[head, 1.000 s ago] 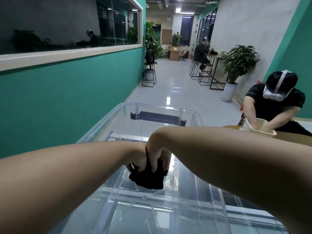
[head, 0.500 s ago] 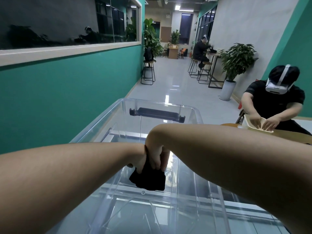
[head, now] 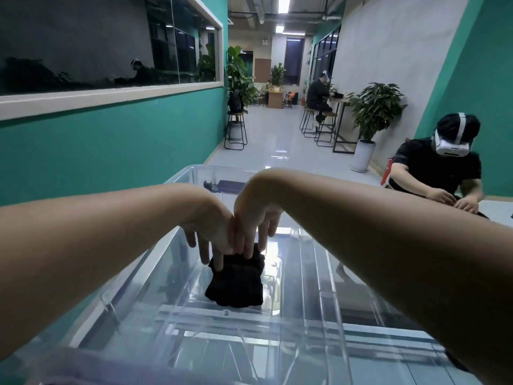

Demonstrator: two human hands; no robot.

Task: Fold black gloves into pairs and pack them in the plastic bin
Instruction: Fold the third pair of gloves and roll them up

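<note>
a teal wall [head: 111, 151] runs down the left with a long dark window [head: 97, 43] framed in white, and a pale glossy floor [head: 274, 145] stretches away down the corridor, catching the ceiling lights [head: 283, 3]. a black stool [head: 236, 129] stands by the left wall near leafy plants [head: 240, 76], and on the right a potted plant in a white pot [head: 372, 118] sits against a grey wall [head: 394, 51] beside a high table with stools [head: 319, 123]. a person in a white headset [head: 441, 168] sits at the right, and another sits at the high table [head: 317, 93].
</note>
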